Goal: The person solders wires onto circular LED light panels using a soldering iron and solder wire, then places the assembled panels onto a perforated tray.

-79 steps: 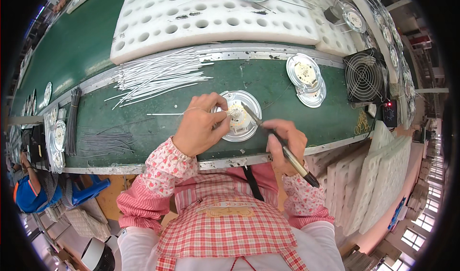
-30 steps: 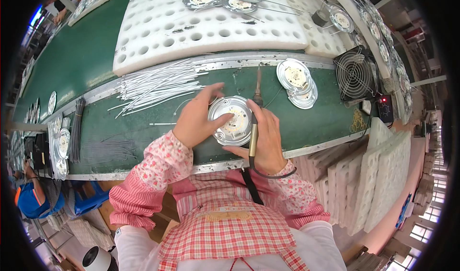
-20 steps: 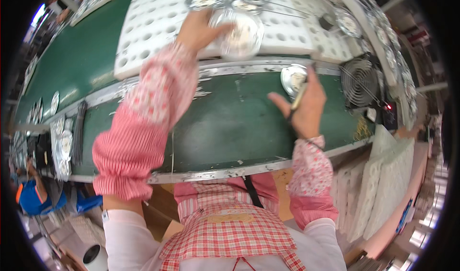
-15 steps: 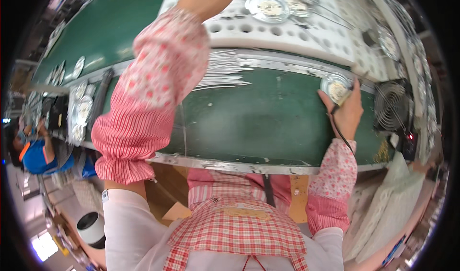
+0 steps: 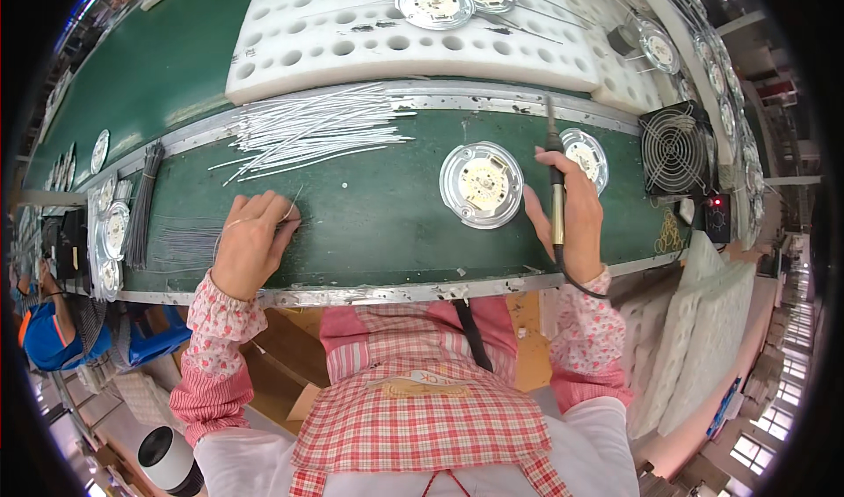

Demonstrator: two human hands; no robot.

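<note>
My left hand (image 5: 250, 244) is over the green bench top (image 5: 378, 224) at the left, fingers pinched on a thin pale wire (image 5: 297, 194) that loops across its back. A soldering iron (image 5: 557, 189) is gripped in my right hand (image 5: 580, 224), tip pointing away from me, thumb and forefinger apart around the handle. Left of that hand lies a round silver disc (image 5: 459, 205) with a cream circuit board in its middle. A second such disc (image 5: 587, 154) sits just beyond the right hand, partly hidden by it. White wires (image 5: 308, 127) lie heaped past my left hand.
White foam blocks with holes (image 5: 378, 66) stand along the far side, carrying several more discs (image 5: 435, 4). At the right are a small fan (image 5: 675, 145) and a black box with a red light (image 5: 717, 217). Dark wires (image 5: 145, 202) lie at the left.
My left hand has come back from the discs on the foam to the near left of the bench. One more disc now lies left of my right hand. The view has shifted.
</note>
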